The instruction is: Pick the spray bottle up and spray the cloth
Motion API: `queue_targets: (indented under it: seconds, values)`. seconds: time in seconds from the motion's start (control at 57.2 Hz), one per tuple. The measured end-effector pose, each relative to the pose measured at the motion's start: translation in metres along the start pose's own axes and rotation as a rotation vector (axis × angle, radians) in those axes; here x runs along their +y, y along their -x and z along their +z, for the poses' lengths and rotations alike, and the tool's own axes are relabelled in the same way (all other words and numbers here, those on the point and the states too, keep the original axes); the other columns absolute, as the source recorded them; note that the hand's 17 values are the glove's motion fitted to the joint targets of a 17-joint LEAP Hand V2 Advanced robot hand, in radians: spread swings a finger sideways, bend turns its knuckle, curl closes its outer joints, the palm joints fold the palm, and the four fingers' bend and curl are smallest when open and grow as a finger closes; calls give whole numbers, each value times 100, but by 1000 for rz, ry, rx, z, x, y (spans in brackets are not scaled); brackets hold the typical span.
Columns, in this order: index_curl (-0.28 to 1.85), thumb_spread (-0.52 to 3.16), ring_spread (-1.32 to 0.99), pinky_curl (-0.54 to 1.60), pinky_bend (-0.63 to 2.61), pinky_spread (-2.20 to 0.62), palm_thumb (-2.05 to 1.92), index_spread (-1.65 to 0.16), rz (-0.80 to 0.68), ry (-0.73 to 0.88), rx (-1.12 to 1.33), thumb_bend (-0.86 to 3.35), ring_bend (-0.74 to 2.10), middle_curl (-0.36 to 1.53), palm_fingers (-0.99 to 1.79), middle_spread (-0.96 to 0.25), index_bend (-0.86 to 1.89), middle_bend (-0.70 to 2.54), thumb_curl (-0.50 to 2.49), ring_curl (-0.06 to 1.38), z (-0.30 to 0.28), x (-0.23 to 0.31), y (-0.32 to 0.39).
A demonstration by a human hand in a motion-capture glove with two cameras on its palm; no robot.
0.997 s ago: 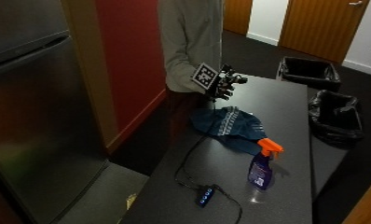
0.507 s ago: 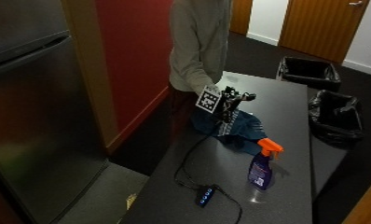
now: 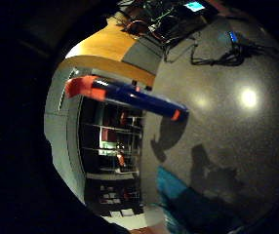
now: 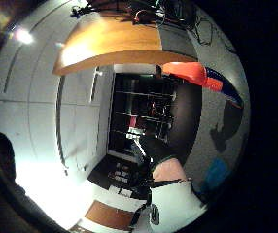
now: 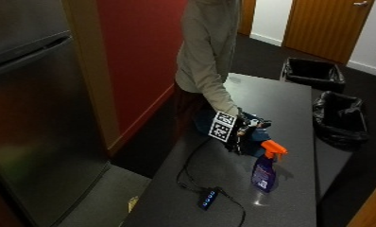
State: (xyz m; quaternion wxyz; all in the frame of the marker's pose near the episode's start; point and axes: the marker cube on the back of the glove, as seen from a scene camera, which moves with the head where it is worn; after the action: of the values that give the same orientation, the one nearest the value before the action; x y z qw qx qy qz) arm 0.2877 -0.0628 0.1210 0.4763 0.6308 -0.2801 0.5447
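On the grey table [image 5: 282, 101], the gloved right hand [image 5: 241, 132] hovers above the blue cloth [image 5: 258, 136] near the table's middle, holding nothing (how far its fingers spread I cannot tell). Just beside it, toward the near end, the spray bottle [image 5: 265, 166] stands upright, purple with an orange trigger head.

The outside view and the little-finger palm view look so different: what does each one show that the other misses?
Only the outside view shows the person, the gloved right hand reaching toward the spray bottle without touching it, the two black bins and the steel fridge. Only the palm view shows a dark shelving unit past the table's edge. Both show the bottle standing on the grey table, the blue cloth and a black cable.
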Motion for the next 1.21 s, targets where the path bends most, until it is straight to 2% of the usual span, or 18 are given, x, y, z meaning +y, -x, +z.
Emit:
queue_targets:
  seconds: [0.21,0.682,0.787,0.874,0.997,1.067,1.207]
  values:
    - [19,90,-1,35,51,12,58,-31,56,30,-4,-3,48,35,8,-3,12,24,35,30,31,-19,-17]
    - [18,89,-4,33,43,10,65,-29,73,-70,-3,-2,56,37,27,-7,10,32,36,31,65,-51,-16]
    - [22,88,-6,30,33,8,69,-29,60,-92,24,-2,56,39,51,-10,20,38,37,31,66,-57,-17]
    - [25,87,-9,30,29,6,74,-27,55,-87,50,-2,57,38,68,-11,16,36,38,32,65,-67,-18]
    - [29,86,-11,30,24,2,78,-25,32,-34,90,-2,56,38,89,-11,18,33,39,33,67,-83,-18]
    - [31,85,-13,31,23,-2,84,-25,34,14,102,0,57,38,114,-12,18,33,42,34,70,-93,-17]
    - [36,61,-17,35,29,-11,96,-24,5,94,138,-1,54,41,127,-14,19,35,51,36,81,-107,-12]
